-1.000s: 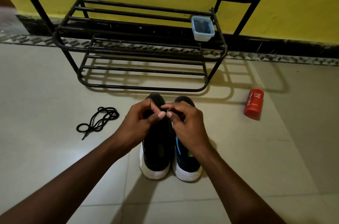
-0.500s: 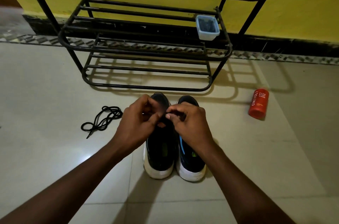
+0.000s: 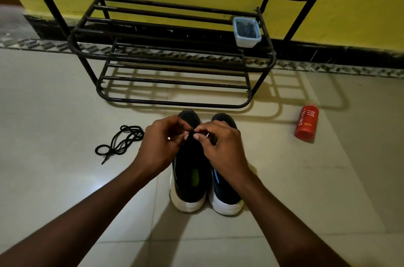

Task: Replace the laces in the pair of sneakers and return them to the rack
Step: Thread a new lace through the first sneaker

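- The left sneaker (image 3: 189, 181) and right sneaker (image 3: 225, 192) stand side by side on the floor, just before the shoe rack (image 3: 175, 103).
- A loose black lace (image 3: 119, 145) lies to their left.
- My left hand (image 3: 160, 146) and right hand (image 3: 220, 148) both pinch a black shoelace (image 3: 192, 134) over the left sneaker.
- I judge the shoelace limp and light, so it is best pinched near its stiff tip.

The floor tiles (image 3: 54, 103) before me are smooth and glossy. My sneakers (image 3: 189, 188) have matt black cloth uppers and white rubbery soles. The shoe rack (image 3: 175, 103) is dull black metal tubing, the body wash bottle (image 3: 306, 123) red satin plastic, the loose lace (image 3: 122, 142) woven cord.
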Available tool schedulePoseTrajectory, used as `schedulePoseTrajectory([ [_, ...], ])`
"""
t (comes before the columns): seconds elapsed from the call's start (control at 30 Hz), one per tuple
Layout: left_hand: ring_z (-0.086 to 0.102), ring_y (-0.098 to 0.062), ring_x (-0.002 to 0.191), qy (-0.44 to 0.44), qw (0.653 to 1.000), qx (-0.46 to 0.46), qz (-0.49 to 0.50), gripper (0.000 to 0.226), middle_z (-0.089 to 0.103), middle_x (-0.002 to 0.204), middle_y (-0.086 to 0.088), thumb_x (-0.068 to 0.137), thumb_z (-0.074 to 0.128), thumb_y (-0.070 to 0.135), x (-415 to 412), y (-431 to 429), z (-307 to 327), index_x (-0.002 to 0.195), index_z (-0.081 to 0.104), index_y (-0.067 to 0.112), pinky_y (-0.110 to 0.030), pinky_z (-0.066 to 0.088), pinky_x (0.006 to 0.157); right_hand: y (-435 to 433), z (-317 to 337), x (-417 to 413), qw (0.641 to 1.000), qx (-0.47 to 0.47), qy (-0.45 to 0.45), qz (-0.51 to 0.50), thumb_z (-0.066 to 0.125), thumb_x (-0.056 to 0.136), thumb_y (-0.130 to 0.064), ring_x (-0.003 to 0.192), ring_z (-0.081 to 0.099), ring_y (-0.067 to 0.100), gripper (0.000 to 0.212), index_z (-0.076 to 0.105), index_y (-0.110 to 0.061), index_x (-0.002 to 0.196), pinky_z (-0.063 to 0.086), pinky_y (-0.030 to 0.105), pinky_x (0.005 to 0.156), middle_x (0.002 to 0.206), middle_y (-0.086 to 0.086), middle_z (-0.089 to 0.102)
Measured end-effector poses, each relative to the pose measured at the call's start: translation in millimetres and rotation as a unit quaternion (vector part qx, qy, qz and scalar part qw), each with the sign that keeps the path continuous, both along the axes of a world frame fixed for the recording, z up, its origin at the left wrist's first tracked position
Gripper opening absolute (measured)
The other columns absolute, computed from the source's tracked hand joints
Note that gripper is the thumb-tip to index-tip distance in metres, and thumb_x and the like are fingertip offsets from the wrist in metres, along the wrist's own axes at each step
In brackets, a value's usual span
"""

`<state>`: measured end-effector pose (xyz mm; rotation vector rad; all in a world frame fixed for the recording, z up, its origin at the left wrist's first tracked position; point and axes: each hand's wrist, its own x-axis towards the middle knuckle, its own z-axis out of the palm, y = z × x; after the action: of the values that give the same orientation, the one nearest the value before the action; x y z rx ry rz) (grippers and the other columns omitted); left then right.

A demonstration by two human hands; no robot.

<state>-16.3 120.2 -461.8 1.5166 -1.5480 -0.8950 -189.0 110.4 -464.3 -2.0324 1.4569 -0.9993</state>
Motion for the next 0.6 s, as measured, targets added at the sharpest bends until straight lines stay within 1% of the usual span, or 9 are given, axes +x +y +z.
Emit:
schedulePoseTrajectory([
  [0.1, 0.066, -0.002, 0.082, -0.09, 0.995, -0.044, -0.002, 0.024, 0.067, 0.083, 0.015, 0.087, 0.072, 0.001, 5.4, 4.2, 3.0, 0.093, 0.071, 0.025, -0.007, 0.047, 0.063, 2.3, 3.1, -5.6, 0.999, 0.032, -0.023, -0.011, 0.074, 0.088, -0.007, 0.084, 0.063, 0.01, 0.028, 0.071, -0.017, 0.114, 0.058, 0.03, 0.079, 0.082, -0.008, 0.067],
  [0.17, 0.066, -0.004, 0.082, -0.112, 0.992, -0.057, -0.008, 0.029, 0.067, 0.083, 0.012, 0.086, 0.069, -0.006, 13.3, 8.1, 0.2, 0.093, 0.072, 0.022, -0.013, 0.051, 0.066, 4.1, 2.8, -13.0, 0.998, 0.053, -0.031, -0.027, 0.074, 0.087, -0.002, 0.079, 0.065, 0.006, 0.032, 0.069, -0.022, 0.113, 0.056, 0.02, 0.075, 0.077, -0.008, 0.067],
  [0.23, 0.068, -0.005, 0.078, -0.129, 0.989, -0.067, -0.003, 0.036, 0.068, 0.08, 0.008, 0.082, 0.066, -0.015, 21.3, 13.5, -5.1, 0.091, 0.073, 0.02, -0.025, 0.057, 0.07, 6.2, 1.5, -22.3, 0.997, 0.061, -0.021, -0.045, 0.076, 0.084, -0.001, 0.072, 0.064, 0.004, 0.029, 0.071, -0.022, 0.104, 0.049, 0.01, 0.071, 0.073, -0.005, 0.067],
  [0.27, 0.068, -0.004, 0.076, -0.137, 0.988, -0.066, 0.005, 0.04, 0.069, 0.078, 0.007, 0.079, 0.064, -0.019, 25.6, 16.6, -8.2, 0.089, 0.073, 0.019, -0.026, 0.058, 0.07, 7.5, 1.2, -26.9, 0.996, 0.064, -0.015, -0.052, 0.077, 0.083, -0.001, 0.068, 0.063, 0.003, 0.026, 0.073, -0.02, 0.1, 0.046, 0.007, 0.069, 0.072, -0.004, 0.066],
  [0.33, 0.069, -0.003, 0.073, -0.138, 0.989, -0.051, 0.028, 0.043, 0.07, 0.075, 0.005, 0.076, 0.059, -0.023, 32.2, 23.0, -13.3, 0.089, 0.074, 0.015, -0.029, 0.059, 0.072, 9.5, 1.7, -35.9, 0.996, 0.072, -0.005, -0.059, 0.078, 0.081, 0.0, 0.063, 0.061, 0.001, 0.022, 0.075, -0.017, 0.094, 0.043, 0.004, 0.065, 0.068, -0.003, 0.065],
  [0.4, 0.07, -0.006, 0.072, -0.126, 0.99, -0.035, 0.049, 0.044, 0.071, 0.073, 0.004, 0.075, 0.055, -0.025, 36.0, 27.5, -16.7, 0.091, 0.074, 0.01, -0.035, 0.06, 0.074, 11.2, 2.6, -42.1, 0.994, 0.087, 0.004, -0.059, 0.079, 0.081, -0.002, 0.058, 0.058, 0.003, 0.02, 0.075, -0.017, 0.093, 0.045, 0.008, 0.062, 0.065, -0.006, 0.064],
  [0.47, 0.07, -0.006, 0.072, -0.126, 0.99, -0.023, 0.058, 0.046, 0.071, 0.072, 0.004, 0.074, 0.052, -0.027, 35.7, 30.5, -17.7, 0.092, 0.074, 0.008, -0.03, 0.059, 0.074, 12.7, 2.4, -45.1, 0.993, 0.1, 0.015, -0.059, 0.08, 0.081, -0.005, 0.055, 0.056, 0.005, 0.019, 0.074, -0.019, 0.093, 0.051, 0.017, 0.062, 0.063, -0.007, 0.063],
  [0.53, 0.069, -0.005, 0.072, -0.129, 0.99, -0.008, 0.06, 0.047, 0.072, 0.074, 0.0, 0.073, 0.051, -0.029, 33.8, 31.7, -17.8, 0.093, 0.074, 0.006, -0.011, 0.052, 0.069, 14.4, 1.9, -45.7, 0.993, 0.097, 0.034, -0.057, 0.081, 0.08, -0.007, 0.054, 0.054, 0.006, 0.018, 0.074, -0.019, 0.092, 0.053, 0.022, 0.063, 0.06, -0.009, 0.06],
  [0.6, 0.069, -0.005, 0.071, -0.13, 0.99, 0.0, 0.062, 0.047, 0.072, 0.074, -0.001, 0.071, 0.051, -0.029, 33.7, 31.6, -17.9, 0.093, 0.074, 0.006, -0.003, 0.047, 0.065, 16.5, 2.2, -46.1, 0.995, 0.078, 0.047, -0.049, 0.08, 0.079, -0.006, 0.053, 0.053, 0.006, 0.02, 0.071, -0.023, 0.083, 0.05, 0.02, 0.061, 0.055, -0.014, 0.055],
])
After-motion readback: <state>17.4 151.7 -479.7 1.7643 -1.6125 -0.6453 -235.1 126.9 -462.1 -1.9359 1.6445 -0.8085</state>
